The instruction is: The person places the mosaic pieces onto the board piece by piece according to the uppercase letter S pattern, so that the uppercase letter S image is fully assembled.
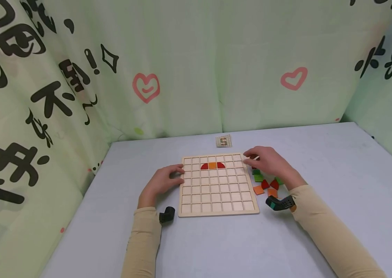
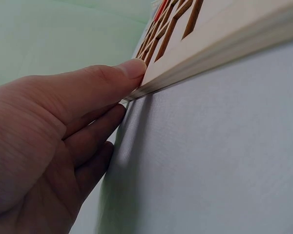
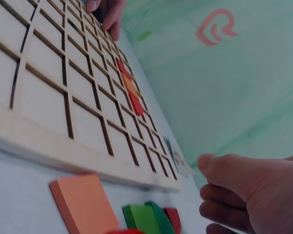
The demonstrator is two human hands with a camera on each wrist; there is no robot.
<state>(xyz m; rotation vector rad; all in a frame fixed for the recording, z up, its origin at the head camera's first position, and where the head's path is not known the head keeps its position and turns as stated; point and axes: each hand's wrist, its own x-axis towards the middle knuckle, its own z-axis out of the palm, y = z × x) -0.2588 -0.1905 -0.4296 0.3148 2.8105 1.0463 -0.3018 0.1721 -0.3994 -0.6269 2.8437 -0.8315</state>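
A wooden grid board (image 1: 220,213) lies flat on the table. In its upper rows an orange square (image 1: 212,165) sits between two red curved pieces, the left one (image 1: 204,166) and the right one (image 1: 221,165). My left hand (image 1: 161,181) rests against the board's left edge; in the left wrist view its thumb (image 2: 132,69) touches the frame, the other fingers lying lower beside it. At the board's upper right corner hovers my right hand (image 1: 269,160), thumb and fingers bent loosely. Nothing shows between them in the right wrist view.
Right of the board lie loose pieces: green ones (image 1: 258,178), red ones (image 1: 264,184) and orange squares (image 1: 258,190), some partly under the right hand and wrist. A small patterned card (image 1: 223,141) lies behind the board. A printed curtain (image 1: 189,116) hangs behind the table (image 1: 210,247).
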